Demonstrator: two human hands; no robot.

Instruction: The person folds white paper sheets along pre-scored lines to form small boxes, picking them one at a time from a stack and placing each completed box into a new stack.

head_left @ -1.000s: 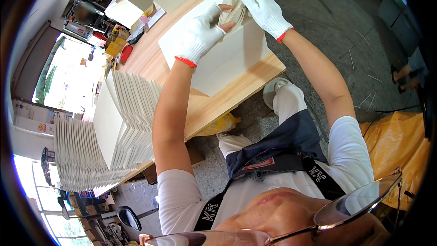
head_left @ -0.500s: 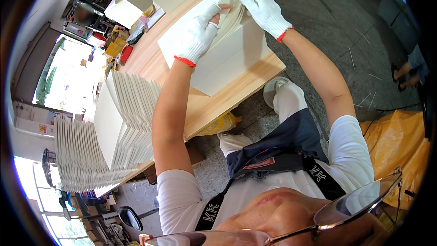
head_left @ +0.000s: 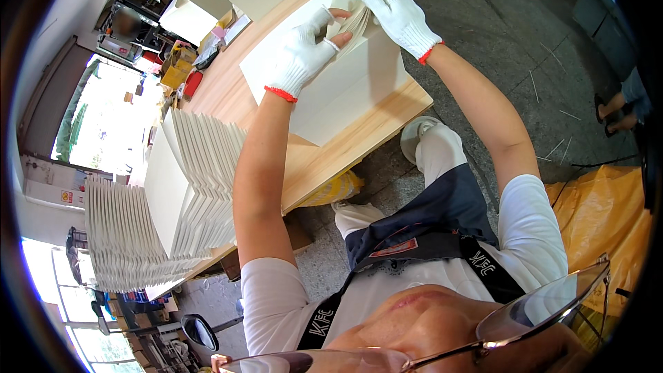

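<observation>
Both gloved hands pinched the top of a folded white card that lay on the wooden table. The left hand gripped one flap and the right hand held the other, maybe pulling them apart. A hard tug could tear the fold or knock the stack of cards nearby.

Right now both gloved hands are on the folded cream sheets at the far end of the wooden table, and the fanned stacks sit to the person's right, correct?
Not quite: the head view shows the fanned stacks on the person's left. The rest holds: left hand and right hand on the folded cream sheets at the wooden table's far end.
</observation>
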